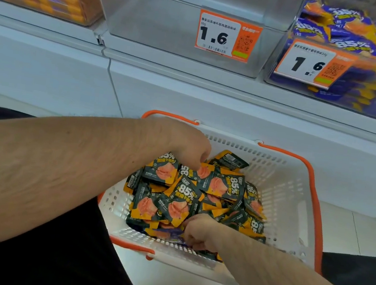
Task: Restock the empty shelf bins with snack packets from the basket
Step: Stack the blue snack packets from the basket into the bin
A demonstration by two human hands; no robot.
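Snack packets (182, 198) under left hand (182, 141)

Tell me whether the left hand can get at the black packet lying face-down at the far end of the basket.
Probably yes. The left hand is already down among the packets, right beside the face-down black packet, which lies on top of the pile with nothing covering it.

My forearms bare, no sleeves showing; left hand (183, 141), right hand (199, 232) ungloved. Black trousers (49, 262).
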